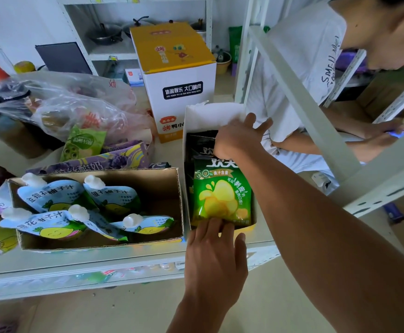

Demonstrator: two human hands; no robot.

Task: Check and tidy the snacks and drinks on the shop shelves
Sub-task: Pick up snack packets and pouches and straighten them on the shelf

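Observation:
A white display box (210, 116) stands on the shelf (124, 260), holding a green fruit-candy packet (222, 195) in front and black packets (202, 143) behind it. My right hand (240, 138) reaches into the box from the right, its fingers curled over the top edge of the green packet. My left hand (216, 253) comes up from below, and its straight fingertips touch the bottom edge of the same packet at the box's front lip, with the thumb spread to the right.
Left of the white box, a brown carton (169, 203) holds several blue juice pouches (109, 195). Behind stand a yellow-topped box (179, 75), plastic bags of snacks (59, 104) and purple packets (100, 162). A shelf upright (299, 99) slants at the right, with another person (316, 56) behind it.

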